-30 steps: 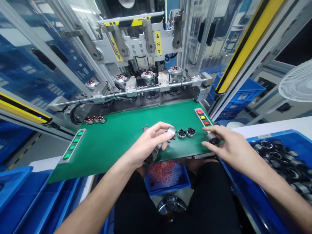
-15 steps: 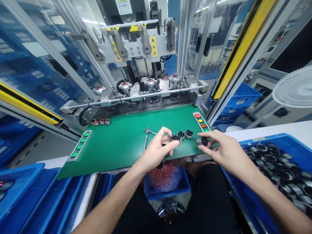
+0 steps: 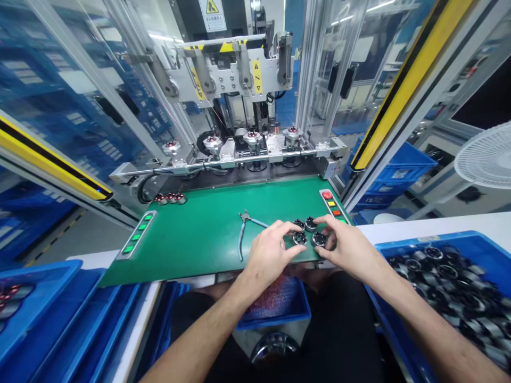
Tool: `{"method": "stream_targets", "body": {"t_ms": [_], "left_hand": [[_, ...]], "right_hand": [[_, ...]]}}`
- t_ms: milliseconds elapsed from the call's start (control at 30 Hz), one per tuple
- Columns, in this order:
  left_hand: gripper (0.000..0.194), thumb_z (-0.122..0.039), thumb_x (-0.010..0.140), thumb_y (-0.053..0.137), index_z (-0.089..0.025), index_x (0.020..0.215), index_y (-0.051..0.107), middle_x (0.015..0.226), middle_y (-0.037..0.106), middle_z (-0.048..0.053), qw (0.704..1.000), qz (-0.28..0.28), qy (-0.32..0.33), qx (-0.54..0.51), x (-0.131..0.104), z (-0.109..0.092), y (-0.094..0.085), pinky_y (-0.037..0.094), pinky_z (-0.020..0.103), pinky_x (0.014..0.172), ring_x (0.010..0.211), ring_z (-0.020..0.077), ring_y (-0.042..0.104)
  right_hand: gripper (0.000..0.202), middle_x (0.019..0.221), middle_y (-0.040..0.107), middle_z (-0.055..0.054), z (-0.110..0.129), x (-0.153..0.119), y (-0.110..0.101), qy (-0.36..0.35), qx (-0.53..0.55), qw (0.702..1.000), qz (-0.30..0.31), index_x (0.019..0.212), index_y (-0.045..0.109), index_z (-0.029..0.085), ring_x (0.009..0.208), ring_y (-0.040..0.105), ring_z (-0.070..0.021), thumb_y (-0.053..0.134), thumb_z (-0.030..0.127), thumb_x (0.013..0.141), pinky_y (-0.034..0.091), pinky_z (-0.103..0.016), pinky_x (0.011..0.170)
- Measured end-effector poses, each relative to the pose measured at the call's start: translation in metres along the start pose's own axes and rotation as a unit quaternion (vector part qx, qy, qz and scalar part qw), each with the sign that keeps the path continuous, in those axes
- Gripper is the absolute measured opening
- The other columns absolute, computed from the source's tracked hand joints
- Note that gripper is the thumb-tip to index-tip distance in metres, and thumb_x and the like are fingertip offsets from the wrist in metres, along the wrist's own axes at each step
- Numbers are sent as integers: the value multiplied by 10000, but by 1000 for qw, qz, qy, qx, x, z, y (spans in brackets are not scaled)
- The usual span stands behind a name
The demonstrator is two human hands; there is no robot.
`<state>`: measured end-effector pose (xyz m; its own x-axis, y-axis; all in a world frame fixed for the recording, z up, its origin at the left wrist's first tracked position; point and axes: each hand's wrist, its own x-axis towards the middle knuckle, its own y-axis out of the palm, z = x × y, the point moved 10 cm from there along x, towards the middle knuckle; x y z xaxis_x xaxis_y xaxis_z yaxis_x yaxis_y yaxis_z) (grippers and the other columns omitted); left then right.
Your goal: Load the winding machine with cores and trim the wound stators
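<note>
On the right part of the green mat (image 3: 207, 234) stand several round black-and-silver parts. My left hand (image 3: 275, 246) has thumb and index finger around the near left part (image 3: 299, 238). Beside it, my right hand (image 3: 344, 239) grips the near right part (image 3: 319, 239) at its side. Just behind them are two more such parts, one at the back left (image 3: 298, 224) and one at the back right (image 3: 310, 223). Pliers with blue handles (image 3: 241, 234) lie spread to the left of my left hand.
A winding machine (image 3: 227, 74) with red-topped pieces on its spindles rises behind the mat. Three copper-wound pieces (image 3: 171, 198) stand at its back left. Button panels (image 3: 138, 234) flank the mat. A blue bin (image 3: 383, 249) of black parts is at the right, blue trays at the left.
Both hands have come closer together and lowered their parts to the mat, in front of the two standing there. My right hand has moved left. The camera view has shifted slightly.
</note>
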<state>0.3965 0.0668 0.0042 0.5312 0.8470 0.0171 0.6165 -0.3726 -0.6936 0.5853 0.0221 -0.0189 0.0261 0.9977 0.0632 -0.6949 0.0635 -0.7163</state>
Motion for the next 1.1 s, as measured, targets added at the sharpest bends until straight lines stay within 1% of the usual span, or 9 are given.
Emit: {"method": "stream_targets", "body": {"t_ms": [100, 267, 367, 500, 667, 733, 833, 900, 1100], "left_hand": [[355, -245, 975, 939, -300, 1299, 805, 1210, 825, -8, 999, 14, -23, 33, 1, -1, 3, 539, 385, 965, 975, 241, 762], [884, -215, 888, 955, -246, 1673, 548, 1242, 835, 51, 994, 53, -71, 62, 2, 2, 7, 543, 412, 951, 1147, 337, 793], [1032, -235, 893, 916, -195, 1786, 401, 1202, 846, 62, 990, 82, -89, 66, 3, 6, 9, 546, 415, 935, 1188, 362, 789], [915, -218, 927, 847, -160, 1748, 448, 1211, 851, 83, 987, 96, -99, 77, 14, 8, 10, 540, 420, 956, 1226, 366, 781], [785, -197, 915, 857, -202, 1641, 559, 1115, 846, 37, 986, 104, -93, 87, 30, 5, 9, 538, 400, 923, 1188, 344, 796], [829, -251, 884, 923, -212, 1632, 566, 1104, 837, 35, 986, 101, -96, 90, 30, 6, 8, 543, 399, 908, 1151, 343, 799], [1017, -382, 798, 1034, -187, 1662, 536, 1172, 825, 75, 985, 89, -111, 94, 25, 9, 4, 565, 415, 902, 1118, 356, 797], [1046, -417, 791, 1045, -176, 1668, 529, 1220, 821, 96, 985, 81, -118, 95, 21, 10, 4, 578, 421, 921, 1141, 360, 796], [825, -273, 912, 917, -169, 1639, 539, 1204, 843, 85, 984, 78, -127, 99, 17, 10, 7, 587, 393, 958, 1200, 335, 807]], "right_hand": [[703, 1015, 679, 64, 3, 3, 1, 9, -4, 1000, 18, 1418, 675, 225, 739, 719, -151, 925, -99, 847, 552, -308, 721], [711, 1005, 677, 47, 7, 8, 2, 20, -10, 999, 40, 1426, 698, 163, 776, 720, -166, 916, -136, 819, 547, -317, 759], [702, 1027, 681, 40, 8, 9, 4, 16, -7, 998, 57, 1448, 695, 149, 753, 712, -153, 881, -156, 844, 549, -309, 745], [646, 1052, 689, 32, 7, 13, 7, 11, -3, 997, 73, 1423, 704, 147, 734, 706, -145, 868, -150, 874, 549, -309, 731], [603, 1028, 701, 32, 4, 23, 9, -4, -6, 997, 70, 1355, 727, 153, 760, 707, -161, 846, -174, 862, 544, -327, 765], [597, 1027, 704, 29, 3, 25, 9, -9, -5, 997, 70, 1343, 732, 155, 754, 701, -164, 859, -169, 857, 538, -331, 757], [610, 995, 699, 36, 3, 26, 9, -17, -1, 998, 67, 1350, 732, 155, 751, 699, -168, 880, -167, 854, 532, -327, 748], [622, 959, 690, 45, 6, 26, 9, -24, 3, 998, 63, 1352, 735, 156, 759, 701, -173, 888, -174, 848, 534, -323, 758], [628, 968, 694, 34, 18, 24, 14, -46, 9, 997, 57, 1326, 756, 160, 789, 709, -176, 874, -203, 828, 545, -312, 790]]}}
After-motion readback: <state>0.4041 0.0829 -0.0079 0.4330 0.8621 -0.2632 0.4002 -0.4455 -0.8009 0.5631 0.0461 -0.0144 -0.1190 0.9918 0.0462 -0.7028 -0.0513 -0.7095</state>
